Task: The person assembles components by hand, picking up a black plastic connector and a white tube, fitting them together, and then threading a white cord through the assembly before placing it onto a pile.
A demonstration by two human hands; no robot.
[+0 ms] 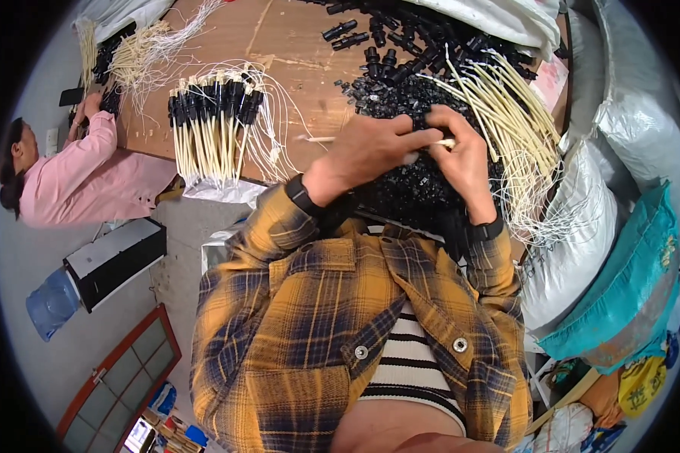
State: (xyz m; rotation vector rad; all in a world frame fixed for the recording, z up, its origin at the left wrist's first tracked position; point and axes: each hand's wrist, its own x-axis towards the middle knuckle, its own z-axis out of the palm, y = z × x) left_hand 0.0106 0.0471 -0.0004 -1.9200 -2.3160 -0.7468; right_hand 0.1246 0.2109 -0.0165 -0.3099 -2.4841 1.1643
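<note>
My left hand (370,147) is closed around a thin cream sleeved wire (321,139), one end of which sticks out to the left. Thumb and fingers of my right hand (465,158) pinch at the wire's other end, just right of the left fingertips. Whether a small part sits between the fingers is hidden. Beneath both hands spreads a heap of small shiny black plastic pieces (415,189). To the right lies a loose bundle of cream sleeved wires (499,113) with thin white tails. A row of wires with black connectors (215,113) rests on the left.
Larger black plastic connectors (385,38) are scattered at the table's far side by a white sack (499,23). Full white sacks (582,204) and a teal sack (619,287) crowd the right. At the far left, a person in pink (83,174) works beside more wires (143,60).
</note>
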